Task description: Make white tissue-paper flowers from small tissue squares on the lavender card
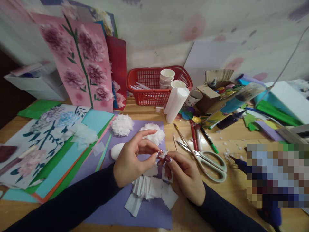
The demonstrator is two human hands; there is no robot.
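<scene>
Two puffs (122,125) look finished to me on the sheet (149,217), its papers (149,188) seem unused, and left hand (135,159) and right hand (187,175) pinch a scrap (164,153) above it.

The piece (164,153) is a small white scrap, pinched up off the table between the fingertips of the left hand (136,158) and right hand (184,174). It looks crumpled or folded, with a ragged upper edge, though the fingers hide too much to be sure. Below it, pale slips (154,187) overlap in a loose fan on the purple sheet (108,209), one poking past its right edge.
</scene>
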